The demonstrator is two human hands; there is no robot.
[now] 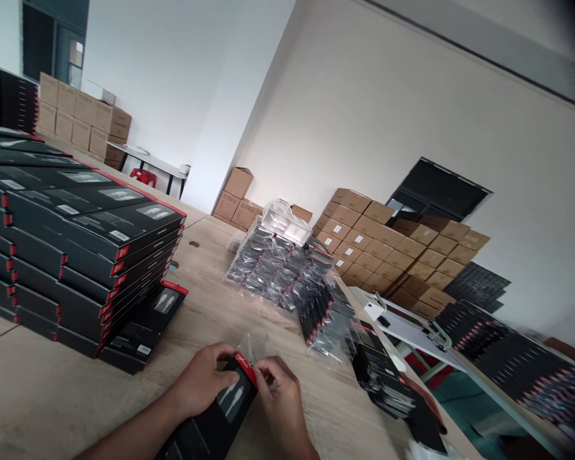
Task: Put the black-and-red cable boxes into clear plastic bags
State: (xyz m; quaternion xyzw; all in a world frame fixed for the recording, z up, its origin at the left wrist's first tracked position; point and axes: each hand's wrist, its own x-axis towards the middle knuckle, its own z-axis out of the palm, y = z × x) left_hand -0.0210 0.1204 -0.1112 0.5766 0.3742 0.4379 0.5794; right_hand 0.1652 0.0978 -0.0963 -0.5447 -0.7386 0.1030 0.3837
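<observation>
A slim black box point(196, 434) with a red end and a picture window on its face lies tilted at the bottom centre. My left hand point(201, 382) is closed around its side, with the thumb on the upper face. On the other side, my right hand point(283, 395) pinches at the corner of the red end. Clear plastic film point(253, 344) sticks up between the two hands, and the right fingertips seem to be on it. The exact contact there is small and partly hidden.
To the left rises a tall stack of black boxes point(76, 243), with a single box point(148, 326) at its foot. Plastic-wrapped boxes point(278, 268) stand farther back on the wooden table point(206, 255). Black sleeves point(383, 377) lie at right. Cartons point(364, 236) line the wall.
</observation>
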